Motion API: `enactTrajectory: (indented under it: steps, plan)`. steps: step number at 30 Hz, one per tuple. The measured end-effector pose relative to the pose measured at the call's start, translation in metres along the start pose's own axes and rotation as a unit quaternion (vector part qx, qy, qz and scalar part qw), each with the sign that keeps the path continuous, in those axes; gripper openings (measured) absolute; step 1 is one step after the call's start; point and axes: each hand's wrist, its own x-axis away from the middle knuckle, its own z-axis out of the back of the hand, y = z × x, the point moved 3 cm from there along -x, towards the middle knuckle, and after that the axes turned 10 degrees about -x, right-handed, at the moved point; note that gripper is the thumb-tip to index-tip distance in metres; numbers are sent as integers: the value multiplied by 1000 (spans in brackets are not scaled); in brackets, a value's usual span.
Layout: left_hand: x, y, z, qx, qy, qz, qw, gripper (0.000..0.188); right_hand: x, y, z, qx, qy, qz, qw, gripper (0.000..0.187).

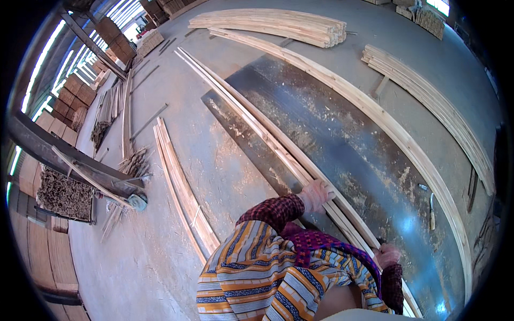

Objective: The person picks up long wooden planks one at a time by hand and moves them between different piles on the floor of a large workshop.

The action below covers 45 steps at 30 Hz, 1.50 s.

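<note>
a grey floor (155, 273) fills most of the frame, its outer parts swallowed by the black fisheye rim. the dark counter (342, 139) slants from the upper middle to the lower right, dusted with pale shavings; glare washes out patches of it, and its near edge passes out of sight behind the person. a striped garment (241, 273) covers the lower middle, cut off by the bottom edge. the long board (375, 109) curves down the right side of the counter, its lower end lost near the rim. a stack of boards (267, 25) lies at the top middle, with a thinner pile (428, 101) at the right.

the wooden strips (279, 151) lie side by side, running from the upper left across the counter to the bottom right, where the garment and sleeve hide part of them; how many there are is hard to count. more strips (179, 176) rest on the floor at left of centre, their near ends behind the garment. a crate of offcuts (64, 192) sits at the far left, its pieces too small to tell apart.

the left hand (316, 195) is closed over the strips right of centre, its thumb hidden. the right hand (388, 255) is at the strips' edge at lower right; its fingers are mostly hidden, so i cannot tell how far they close. a slim curved tool (432, 211) lies on the counter at the right, with a tiny blurred object (423, 187) just above it.
</note>
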Motion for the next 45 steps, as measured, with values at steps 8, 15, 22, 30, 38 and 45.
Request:
enactTrajectory:
  steps: [8, 15, 22, 30, 38, 45]
  plan:
    - [-6, -9, -4, 12, -48, -44, 998, 91, 43, -37, 5, -147, 111, 26, 983, 36]
    - [-43, 2, 9, 36, -56, -96, 993, 89, 53, -35, 11, -167, 104, -103, 975, 59]
    - [-41, 2, -24, 14, 41, -90, 995, 83, 46, -20, 5, -88, 17, -124, 988, 100]
    - [-61, -20, -89, 42, 47, -110, 992, 80, 45, -28, -13, -62, 4, -195, 979, 82]
    - [-39, -36, -27, -16, 12, -86, 996, 76, 23, -60, -4, -77, -42, -189, 978, 70]
    - [-31, -45, -6, 0, -144, -14, 990, 59, 22, -70, -1, -88, -3, -128, 988, 69]
